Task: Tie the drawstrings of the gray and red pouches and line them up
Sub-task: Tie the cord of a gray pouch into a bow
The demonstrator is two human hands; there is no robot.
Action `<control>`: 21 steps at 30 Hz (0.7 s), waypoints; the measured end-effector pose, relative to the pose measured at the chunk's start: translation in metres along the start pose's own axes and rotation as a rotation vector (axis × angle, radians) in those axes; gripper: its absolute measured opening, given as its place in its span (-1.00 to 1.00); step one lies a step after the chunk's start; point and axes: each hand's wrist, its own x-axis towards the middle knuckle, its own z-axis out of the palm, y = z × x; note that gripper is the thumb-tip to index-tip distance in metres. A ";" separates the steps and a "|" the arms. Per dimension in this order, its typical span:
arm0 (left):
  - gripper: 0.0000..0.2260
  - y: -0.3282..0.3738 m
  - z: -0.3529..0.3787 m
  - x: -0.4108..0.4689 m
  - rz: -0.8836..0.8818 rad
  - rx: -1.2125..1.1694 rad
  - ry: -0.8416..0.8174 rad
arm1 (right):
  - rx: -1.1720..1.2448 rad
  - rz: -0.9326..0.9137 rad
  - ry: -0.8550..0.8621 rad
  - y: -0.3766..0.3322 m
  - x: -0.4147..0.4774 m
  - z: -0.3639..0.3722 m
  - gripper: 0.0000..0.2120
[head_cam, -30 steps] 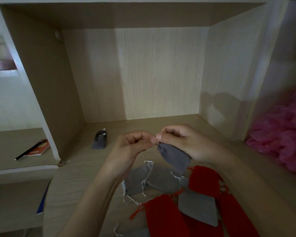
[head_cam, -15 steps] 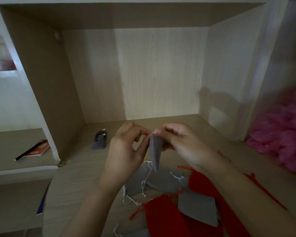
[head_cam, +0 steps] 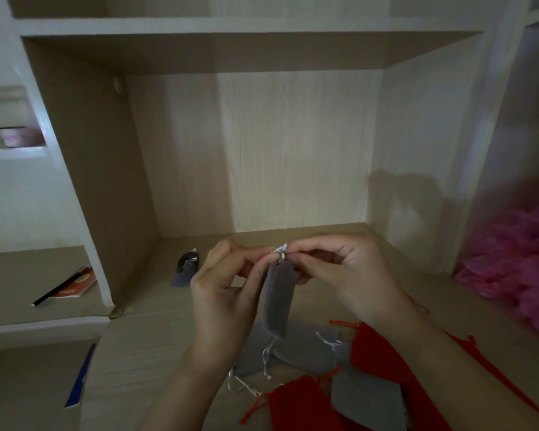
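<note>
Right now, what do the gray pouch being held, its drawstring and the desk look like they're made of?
Gray pouch: soft matte fabric, maybe velvet or felt; it hangs limp, without sheen. Drawstring: thin pale cord, fibre unclear. Desk: pale wood-grain board, probably laminate; smooth, even grain.

We cannot make out whether the drawstring [head_cam: 280,249] is knotted: it is tiny, and the pinching fingertips of the left hand [head_cam: 221,293] and right hand [head_cam: 339,275] cover most of it. The forearms [head_cam: 181,393] hide part of the red pouches [head_cam: 296,405] and gray pouches [head_cam: 364,399] on the worktop [head_cam: 143,353]; the bottom edge cuts them off. The pink heap [head_cam: 517,259] is blurred and cropped. The object [head_cam: 13,136] on the left shelf [head_cam: 0,152] is a blur.
</note>
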 end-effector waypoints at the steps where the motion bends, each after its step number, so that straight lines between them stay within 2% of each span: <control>1: -0.92 0.002 0.001 0.001 -0.010 -0.015 -0.001 | -0.027 -0.057 -0.005 0.000 -0.001 -0.001 -0.81; 6: -0.90 0.002 0.000 0.001 -0.141 -0.177 -0.069 | -0.181 -0.272 0.008 0.001 0.001 -0.004 -0.88; 9: -0.90 0.001 -0.002 0.003 -0.285 -0.322 -0.181 | -0.199 -0.302 -0.001 -0.001 0.001 -0.006 -0.90; 12: -0.92 0.001 -0.003 0.005 -0.340 -0.463 -0.293 | -0.293 -0.331 -0.045 -0.002 0.002 -0.010 -0.88; 15: -0.93 0.002 -0.002 0.006 -0.409 -0.560 -0.281 | -0.378 -0.342 -0.075 -0.005 0.004 -0.014 -0.87; 21: -0.91 0.004 -0.003 0.007 -0.409 -0.562 -0.307 | -0.453 -0.363 -0.099 -0.009 0.004 -0.012 -0.92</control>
